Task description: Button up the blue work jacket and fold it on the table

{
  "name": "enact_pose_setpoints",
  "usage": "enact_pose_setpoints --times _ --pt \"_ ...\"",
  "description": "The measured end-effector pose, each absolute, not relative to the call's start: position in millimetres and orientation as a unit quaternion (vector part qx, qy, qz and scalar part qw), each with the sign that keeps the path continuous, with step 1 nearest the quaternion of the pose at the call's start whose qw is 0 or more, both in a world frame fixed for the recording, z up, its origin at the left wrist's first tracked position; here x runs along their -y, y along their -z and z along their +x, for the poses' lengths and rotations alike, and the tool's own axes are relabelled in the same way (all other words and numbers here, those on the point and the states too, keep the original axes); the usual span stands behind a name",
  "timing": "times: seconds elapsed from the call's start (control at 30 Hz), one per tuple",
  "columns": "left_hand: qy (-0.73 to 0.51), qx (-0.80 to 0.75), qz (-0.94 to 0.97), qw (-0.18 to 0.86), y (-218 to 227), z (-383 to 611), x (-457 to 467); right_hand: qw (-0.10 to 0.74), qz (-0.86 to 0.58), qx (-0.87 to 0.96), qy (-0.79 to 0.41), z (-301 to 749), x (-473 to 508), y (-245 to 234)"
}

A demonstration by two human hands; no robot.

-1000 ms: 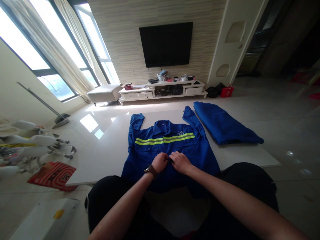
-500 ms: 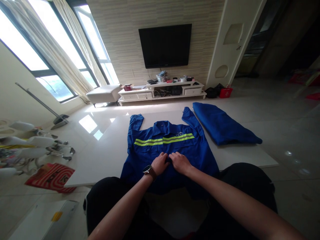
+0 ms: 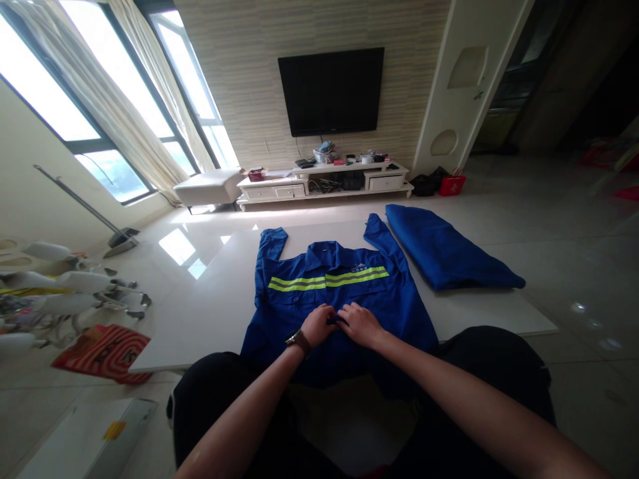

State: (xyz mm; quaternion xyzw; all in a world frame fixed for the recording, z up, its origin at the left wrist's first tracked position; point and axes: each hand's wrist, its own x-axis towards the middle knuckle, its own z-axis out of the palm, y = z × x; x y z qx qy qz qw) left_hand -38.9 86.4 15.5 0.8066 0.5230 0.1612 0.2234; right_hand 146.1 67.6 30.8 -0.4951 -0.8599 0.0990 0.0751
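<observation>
A blue work jacket (image 3: 349, 293) with yellow-and-grey reflective bands lies front up on a white table (image 3: 214, 286), its collar and sleeves pointing away from me. My left hand (image 3: 318, 324), a watch on its wrist, is closed on the jacket's front placket below the chest band. Close beside it, my right hand (image 3: 359, 324) pinches the same edge, the fingertips of both hands almost touching. Whatever lies under the fingertips, such as a button, is hidden. Right of the jacket rests a folded blue garment (image 3: 444, 253).
My knees flank the jacket's hem. A red patterned bag (image 3: 102, 352) and a rack with white, cone-shaped spools (image 3: 74, 293) stand left of the table. Beyond are a low white TV cabinet (image 3: 279, 193), a grey stool (image 3: 207, 186) and a wall-mounted television (image 3: 332, 93).
My left hand and wrist have turned slightly and the fingers of both hands have shifted a little on the placket. The jacket lies as before.
</observation>
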Motion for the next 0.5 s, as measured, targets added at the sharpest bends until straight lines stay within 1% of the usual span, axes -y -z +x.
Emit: enact_pose_setpoints --times 0.27,0.5 --pt "-0.138 -0.51 0.805 0.27 -19.2 -43.0 -88.4 0.067 -0.486 0.868 -0.072 146.1 -66.2 -33.3" --pt "-0.124 -0.515 0.815 0.237 -15.1 -39.3 -87.6 0.069 -0.489 0.868 -0.063 145.5 -65.8 -28.9"
